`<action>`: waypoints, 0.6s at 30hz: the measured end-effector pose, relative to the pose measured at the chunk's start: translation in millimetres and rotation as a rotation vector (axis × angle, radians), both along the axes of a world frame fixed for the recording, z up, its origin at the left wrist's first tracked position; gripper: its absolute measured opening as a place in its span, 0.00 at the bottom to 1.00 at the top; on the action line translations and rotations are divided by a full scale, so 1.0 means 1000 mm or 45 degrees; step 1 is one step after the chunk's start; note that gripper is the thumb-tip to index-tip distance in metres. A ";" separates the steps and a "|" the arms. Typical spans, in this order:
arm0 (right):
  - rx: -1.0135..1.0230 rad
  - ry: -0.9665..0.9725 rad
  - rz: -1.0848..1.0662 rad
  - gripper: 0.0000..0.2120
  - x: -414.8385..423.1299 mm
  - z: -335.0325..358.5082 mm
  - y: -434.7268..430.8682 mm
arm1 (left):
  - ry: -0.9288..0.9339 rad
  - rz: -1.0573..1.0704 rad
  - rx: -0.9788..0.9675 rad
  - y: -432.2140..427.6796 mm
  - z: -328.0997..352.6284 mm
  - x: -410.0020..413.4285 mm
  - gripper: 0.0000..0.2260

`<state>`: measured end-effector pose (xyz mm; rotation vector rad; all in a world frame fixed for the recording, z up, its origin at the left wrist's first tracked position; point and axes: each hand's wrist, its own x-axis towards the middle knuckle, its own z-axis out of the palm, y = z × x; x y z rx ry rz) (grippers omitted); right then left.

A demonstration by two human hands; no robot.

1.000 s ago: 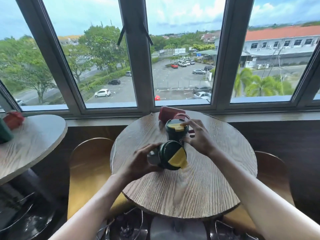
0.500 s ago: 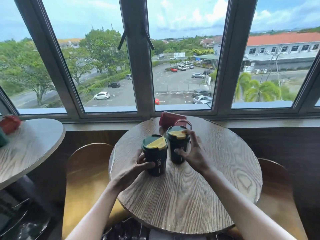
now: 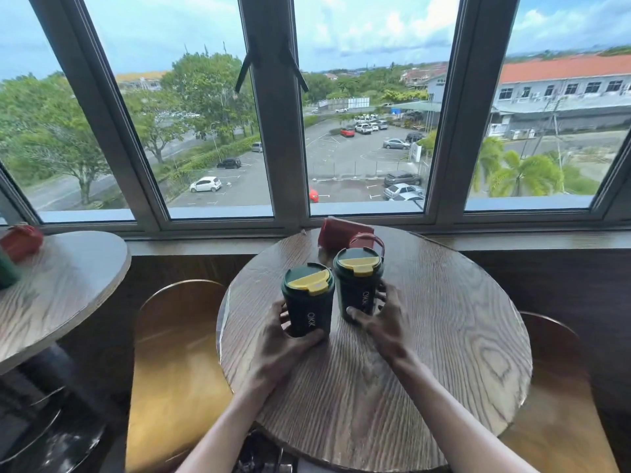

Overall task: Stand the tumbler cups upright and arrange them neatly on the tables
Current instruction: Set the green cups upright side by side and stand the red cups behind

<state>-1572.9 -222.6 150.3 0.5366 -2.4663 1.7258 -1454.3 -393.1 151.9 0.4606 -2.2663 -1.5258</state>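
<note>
Standing upright side by side on the round wooden table, two dark green tumbler cups with yellow-flapped lids fill the head view, nearly touching each other. The left hand wraps the base of the left tumbler, thumb across its front and fingers curling behind, where they are hidden. The right hand grasps the right tumbler low on its side, thumb in front and the other fingers mostly hidden behind the cup. Whether the cup bottoms sit fully on the wood cannot be told, since the hands cover them. Just beyond the right hand, a red tumbler lies on its side near the window, its lid end partly hidden behind the right tumbler. Far out past the left hand, a second table is cut off by the frame edge, with a red object and a green one only partly visible. Wooden chair backs show below both forearms.
</note>
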 end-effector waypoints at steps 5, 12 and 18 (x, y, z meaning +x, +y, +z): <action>-0.063 -0.007 0.035 0.41 0.007 -0.003 0.015 | -0.033 -0.014 -0.002 -0.002 -0.001 -0.009 0.37; -0.146 -0.042 0.017 0.42 0.021 -0.011 0.040 | -0.009 -0.110 0.080 0.010 0.002 -0.018 0.37; -0.166 -0.059 0.028 0.41 0.024 -0.012 0.046 | -0.003 -0.177 0.030 0.011 0.007 -0.022 0.35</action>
